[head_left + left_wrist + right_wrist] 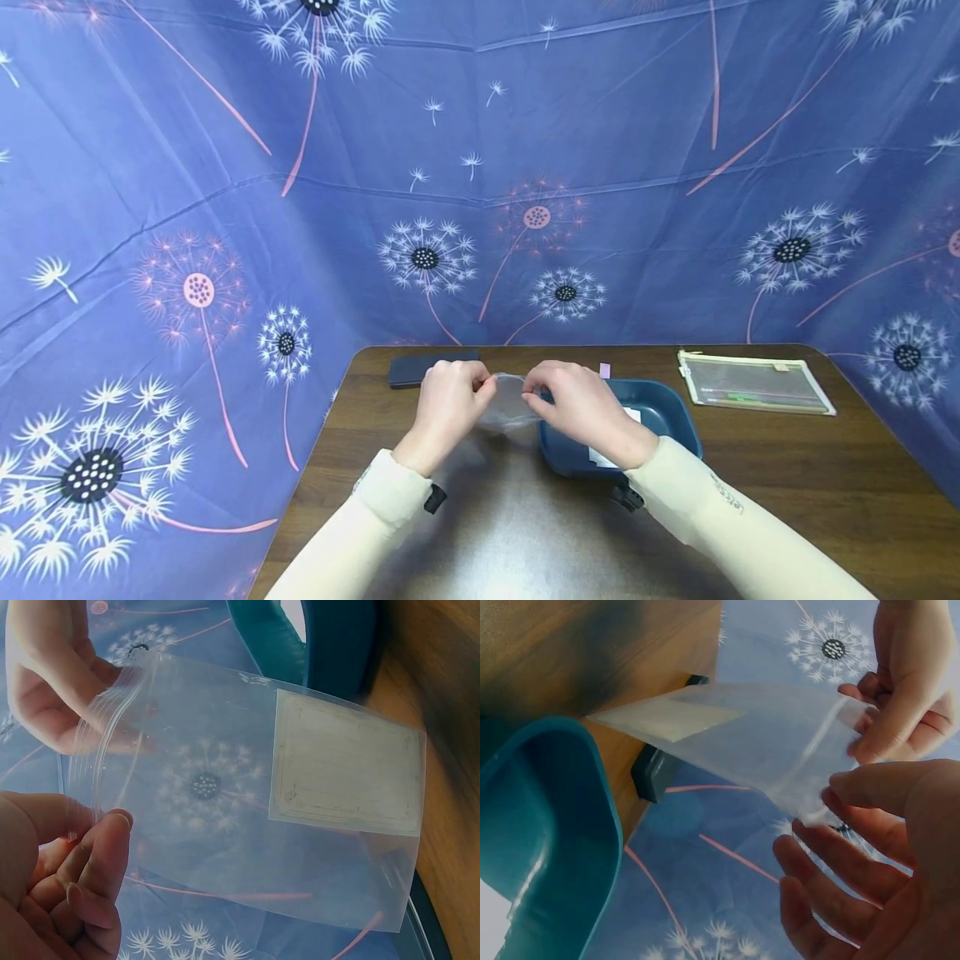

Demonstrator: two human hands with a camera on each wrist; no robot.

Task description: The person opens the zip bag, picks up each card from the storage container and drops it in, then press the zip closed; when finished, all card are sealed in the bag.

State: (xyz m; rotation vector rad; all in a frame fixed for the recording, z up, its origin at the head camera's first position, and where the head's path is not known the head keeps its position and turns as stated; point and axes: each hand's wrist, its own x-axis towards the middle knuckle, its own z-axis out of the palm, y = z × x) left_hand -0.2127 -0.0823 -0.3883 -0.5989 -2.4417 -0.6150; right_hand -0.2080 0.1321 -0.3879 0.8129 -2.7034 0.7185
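Two hands hold one clear zip bag (508,403) up in the air over the worktop (750,483), between them. The left hand (447,407) pinches the bag's zip edge at 9 o'clock, and the right hand (579,410) pinches the same edge at 3 o'clock. The bag's long side runs from hand to hand, and both are just as near. A white label (346,774) sits on the bag's far end. A blue tray (663,410) lies just under the right hand, at 4 o'clock. A dark phone (420,368) lies at 11 o'clock, and a zip pouch (753,383) is well apart at 2 o'clock. Bare wood lies at 6 o'clock.
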